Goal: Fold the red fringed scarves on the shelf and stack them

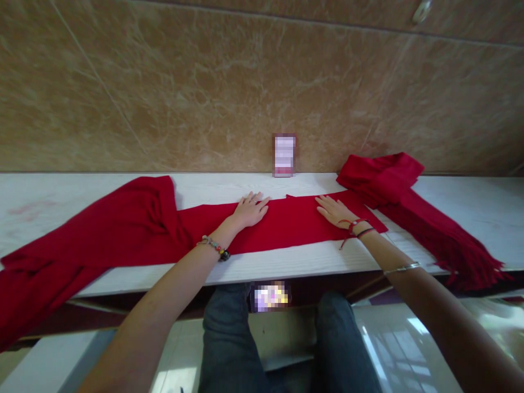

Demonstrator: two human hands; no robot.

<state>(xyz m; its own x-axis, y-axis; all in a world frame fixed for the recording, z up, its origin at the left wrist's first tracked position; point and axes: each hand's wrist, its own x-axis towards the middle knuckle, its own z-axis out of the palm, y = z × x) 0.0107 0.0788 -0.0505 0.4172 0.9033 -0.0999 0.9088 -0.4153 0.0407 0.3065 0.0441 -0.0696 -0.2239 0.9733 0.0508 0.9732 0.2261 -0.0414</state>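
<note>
A long red scarf (290,221) lies stretched along a white table (286,262) against a marble wall. My left hand (250,209) lies flat and open on the scarf's middle, fingers spread. My right hand (333,210) also rests flat and open on the scarf, a little to the right. The scarf's left part (102,234) is bunched and hangs over the table's front edge. Its right part (380,174) is folded back in a heap, and the fringed end (466,256) trails to the front right edge.
A small upright card (284,155) leans against the wall behind the scarf. My legs in dark jeans (229,338) show under the table edge above a glossy floor (409,344). The wall (245,82) closes the table's far side.
</note>
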